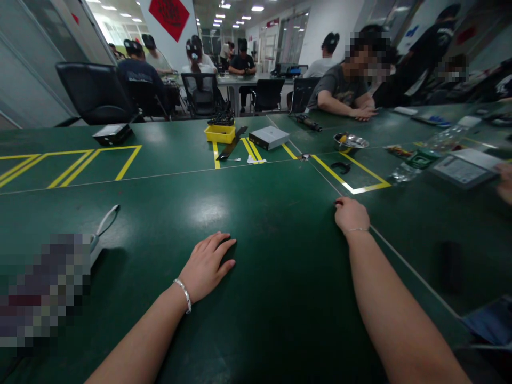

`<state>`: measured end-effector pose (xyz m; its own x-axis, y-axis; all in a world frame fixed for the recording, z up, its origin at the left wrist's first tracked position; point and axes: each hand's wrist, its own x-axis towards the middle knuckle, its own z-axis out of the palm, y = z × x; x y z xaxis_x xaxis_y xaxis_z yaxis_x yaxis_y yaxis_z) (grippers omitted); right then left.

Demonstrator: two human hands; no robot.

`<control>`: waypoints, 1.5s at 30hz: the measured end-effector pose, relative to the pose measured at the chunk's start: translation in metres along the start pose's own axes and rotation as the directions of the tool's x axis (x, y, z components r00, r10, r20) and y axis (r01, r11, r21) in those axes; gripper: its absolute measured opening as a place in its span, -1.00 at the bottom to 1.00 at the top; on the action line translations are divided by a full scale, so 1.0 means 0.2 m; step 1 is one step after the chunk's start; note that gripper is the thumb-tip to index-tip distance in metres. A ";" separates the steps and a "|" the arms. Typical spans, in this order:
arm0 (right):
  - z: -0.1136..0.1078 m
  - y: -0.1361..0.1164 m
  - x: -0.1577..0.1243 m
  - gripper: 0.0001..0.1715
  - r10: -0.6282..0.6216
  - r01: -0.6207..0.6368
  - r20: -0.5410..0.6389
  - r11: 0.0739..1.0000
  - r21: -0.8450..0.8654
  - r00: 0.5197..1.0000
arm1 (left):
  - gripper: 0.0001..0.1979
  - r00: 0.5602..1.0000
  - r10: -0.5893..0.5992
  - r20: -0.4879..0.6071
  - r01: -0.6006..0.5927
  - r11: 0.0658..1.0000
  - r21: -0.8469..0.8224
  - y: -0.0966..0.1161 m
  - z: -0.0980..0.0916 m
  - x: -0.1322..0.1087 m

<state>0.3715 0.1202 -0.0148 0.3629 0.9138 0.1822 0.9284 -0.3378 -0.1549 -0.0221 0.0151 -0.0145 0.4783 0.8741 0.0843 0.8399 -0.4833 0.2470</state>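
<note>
My left hand (210,265) lies on the green tabletop (276,224) with its fingers apart and nothing in it; a silver bracelet circles the wrist. Further forward and to the right, my right hand (352,215) rests by a seam in the table, its fingers curled in. A small dark red spot shows at its fingertips, too small to name. Beyond that hand, a black curved piece (341,168) lies inside a yellow tape outline (334,176). To the left of my left hand is a pixelated device with a light cable (106,220).
Across the table stand a yellow bin (220,134) with black items above it, a grey box (269,137), a black box (112,134) and a metal bowl (356,142). At right are a plastic bottle (420,160) and another grey box (464,170). Several people sit beyond.
</note>
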 end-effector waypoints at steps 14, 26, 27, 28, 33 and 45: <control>-0.08 -0.28 -0.16 -0.69 -0.302 0.332 -0.182 0.929 0.163 0.936 | -0.68 0.999 -0.018 -0.045 0.014 0.995 -0.097 -0.01 -0.02 0.01; 0.00 -0.92 -0.77 -0.73 -0.937 0.912 -0.130 0.274 0.304 0.325 | -0.79 0.995 -0.055 -0.081 0.039 0.980 -0.196 -0.02 -0.02 0.04; 0.00 -0.91 -0.76 -0.73 -0.943 0.909 -0.118 0.260 0.326 0.312 | -0.81 0.996 -0.051 -0.079 0.034 0.979 -0.199 -0.02 -0.02 0.04; -0.01 -0.90 -0.74 -0.72 -0.947 0.903 -0.106 0.250 0.349 0.303 | -0.82 0.996 -0.048 -0.078 0.031 0.978 -0.205 -0.03 -0.02 0.04; -0.08 -0.72 -0.50 -0.64 -0.784 0.781 -0.101 0.580 0.231 0.613 | -0.85 0.992 -0.088 -0.094 0.059 0.959 -0.276 -0.03 -0.03 0.04; -0.04 -0.01 -0.04 -0.51 0.133 -0.129 0.096 0.991 -0.048 0.986 | -0.87 0.993 -0.079 -0.089 0.053 0.962 -0.266 -0.03 -0.03 0.04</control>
<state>0.3674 0.1126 -0.0074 0.4736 0.8783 0.0655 0.8767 -0.4630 -0.1306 -0.0247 0.0242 -0.0084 0.3859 0.9103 0.1497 0.7651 -0.4064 0.4994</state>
